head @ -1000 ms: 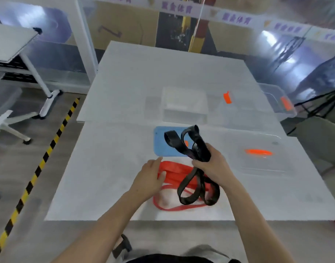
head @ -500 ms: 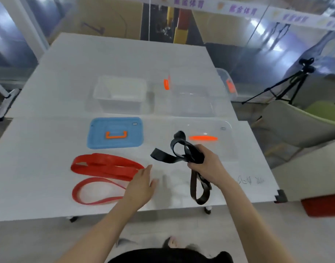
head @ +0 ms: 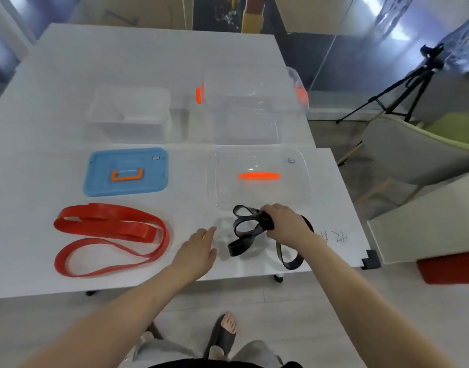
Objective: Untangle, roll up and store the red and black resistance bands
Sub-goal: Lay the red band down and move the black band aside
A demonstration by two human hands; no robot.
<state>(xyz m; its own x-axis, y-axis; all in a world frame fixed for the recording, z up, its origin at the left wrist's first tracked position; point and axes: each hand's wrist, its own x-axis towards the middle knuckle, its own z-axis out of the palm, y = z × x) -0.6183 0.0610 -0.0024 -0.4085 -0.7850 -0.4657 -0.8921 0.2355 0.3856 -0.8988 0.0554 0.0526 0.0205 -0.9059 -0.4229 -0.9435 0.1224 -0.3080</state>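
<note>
**At the table's near right side: black band in hand, rolling not yet begun**

At the near right part of the table [head: 28,181], the black band [head: 240,248] is held bunched in the right hand [head: 286,224]. The grip is closed around the middle of the bundle, w/ loops sticking out to the left and one loop hanging below the wrist. The left hand [head: 196,251] is spread, fingers straight, w/ nothing in it. It is placed just left of the black band, and it cannot be told if the table is touched by it. The red band [head: 108,227] is laid alone on the left part of the table, loosely folded and well apart from the black one.

Since the 2 bands are separated, the untangling is judged as mostly done, and the step in hand is prob. the preparing of the black band for rolling. For the next move, the bundle should be straightened, one end should be pinched by the free hand, and the strap should be wound tight so that it is not sprung open.

For storing, 2 clear boxes [head: 127,115] are open at the far side, w/ a blue lid [head: 125,160] and a clear lid [head: 260,160] laid in front of them. Which box is meant for which band cannot be told.
</note>
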